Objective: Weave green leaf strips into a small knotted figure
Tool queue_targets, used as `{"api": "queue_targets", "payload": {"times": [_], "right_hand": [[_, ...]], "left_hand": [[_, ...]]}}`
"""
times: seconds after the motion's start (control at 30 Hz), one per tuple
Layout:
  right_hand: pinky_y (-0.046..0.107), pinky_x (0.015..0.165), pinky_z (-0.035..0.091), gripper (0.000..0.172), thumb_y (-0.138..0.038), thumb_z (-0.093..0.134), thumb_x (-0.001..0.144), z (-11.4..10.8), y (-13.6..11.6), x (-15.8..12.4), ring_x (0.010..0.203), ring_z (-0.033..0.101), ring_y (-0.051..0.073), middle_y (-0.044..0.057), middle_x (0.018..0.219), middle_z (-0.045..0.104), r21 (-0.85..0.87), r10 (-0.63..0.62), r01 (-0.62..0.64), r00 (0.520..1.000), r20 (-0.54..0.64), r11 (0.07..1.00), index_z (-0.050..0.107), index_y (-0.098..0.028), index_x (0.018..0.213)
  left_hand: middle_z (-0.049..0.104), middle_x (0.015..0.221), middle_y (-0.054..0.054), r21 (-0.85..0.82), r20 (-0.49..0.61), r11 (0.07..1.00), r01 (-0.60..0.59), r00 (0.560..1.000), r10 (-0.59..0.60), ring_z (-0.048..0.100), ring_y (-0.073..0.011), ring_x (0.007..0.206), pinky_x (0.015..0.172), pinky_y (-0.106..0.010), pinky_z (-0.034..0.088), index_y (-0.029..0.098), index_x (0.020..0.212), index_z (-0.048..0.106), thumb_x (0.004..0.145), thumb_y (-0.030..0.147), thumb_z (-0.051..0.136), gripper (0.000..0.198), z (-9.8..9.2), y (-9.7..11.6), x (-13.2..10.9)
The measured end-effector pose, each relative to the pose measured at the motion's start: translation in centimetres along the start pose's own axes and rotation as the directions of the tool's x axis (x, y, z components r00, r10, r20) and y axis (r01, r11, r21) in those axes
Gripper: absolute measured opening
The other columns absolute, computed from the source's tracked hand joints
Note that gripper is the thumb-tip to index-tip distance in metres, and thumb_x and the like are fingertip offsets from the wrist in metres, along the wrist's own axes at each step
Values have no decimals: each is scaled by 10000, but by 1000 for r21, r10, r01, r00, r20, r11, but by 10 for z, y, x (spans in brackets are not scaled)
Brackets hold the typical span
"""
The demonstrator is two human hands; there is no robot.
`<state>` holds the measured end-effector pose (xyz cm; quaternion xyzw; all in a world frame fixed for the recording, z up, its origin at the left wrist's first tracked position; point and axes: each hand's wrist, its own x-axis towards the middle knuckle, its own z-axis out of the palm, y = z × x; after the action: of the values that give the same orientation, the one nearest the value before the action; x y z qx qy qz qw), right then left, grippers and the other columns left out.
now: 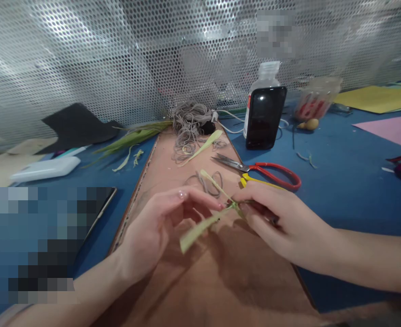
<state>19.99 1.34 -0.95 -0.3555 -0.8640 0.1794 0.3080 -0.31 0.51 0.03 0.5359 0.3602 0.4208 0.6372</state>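
Over the brown cardboard [200, 290], a knotted pale green leaf strip [200, 231] hangs between my hands, its lower end blurred. My right hand [275, 218] pinches it at the knot; a thin dark item lies under those fingers, its kind unclear. With fingers curled, my left hand [163, 222] reaches the same knot, index fingertip against it; whether it also grips a thread there is hidden. Loops of grey cord [210, 184] lie just behind. Scissors with red handles [275, 170] rest partly on the cardboard, beside a yellow-handled tool [246, 179] that my right hand partly covers.
A tangled grey cord bundle [190, 118] sits at the cardboard's far end, near green leaves [135, 136]. Behind the scissors, a black phone [266, 118] leans on a bottle [266, 75]. A white case [46, 169] lies left. Perforated metal [119, 54] closes the back.
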Motion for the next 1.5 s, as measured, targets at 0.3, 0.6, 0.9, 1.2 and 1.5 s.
{"api": "queue_targets", "payload": {"times": [0.3,0.6,0.9,1.2,1.5], "right_hand": [[220,559,371,154,-67,448,780,2,3,5,596,450,110,16,678,494,-41,-70,70,998,-4,997,577,-119,847],[226,573,388,168,-42,452,783,2,5,-1,614,475,112,11,697,517,-73,-84,82,996,-27,994,575,-131,855],[212,575,398,192,-63,416,822,6,3,0,636,517,103,2,726,558,-11,-26,26,1000,-7,1000,568,-171,866],[197,513,419,154,-146,409,845,5,-6,-5,599,564,105,-23,685,608,116,223,-236,968,115,965,528,-216,912],[178,495,405,85,-190,374,877,10,-6,-3,568,522,86,-34,647,557,248,258,-296,950,174,923,427,-208,813]], "left_hand": [[667,665,-13,68,-81,971,229,971,-224,565,-97,577,552,-187,441,165,725,633,762,303,606,145,9,-5,6],[695,632,-11,-2,37,929,370,929,-369,578,-77,557,547,-157,421,156,718,643,776,304,599,165,4,-8,8],[692,703,-2,-103,201,883,458,879,-433,562,-65,622,580,-150,401,162,782,654,726,221,663,82,6,-9,8],[610,658,19,-248,89,896,368,930,-357,514,-64,595,576,-164,372,148,688,648,659,156,711,69,6,-13,5],[554,577,49,-224,-3,925,307,949,-316,446,-36,500,489,-149,322,147,633,580,707,216,679,143,14,-22,5]]}}
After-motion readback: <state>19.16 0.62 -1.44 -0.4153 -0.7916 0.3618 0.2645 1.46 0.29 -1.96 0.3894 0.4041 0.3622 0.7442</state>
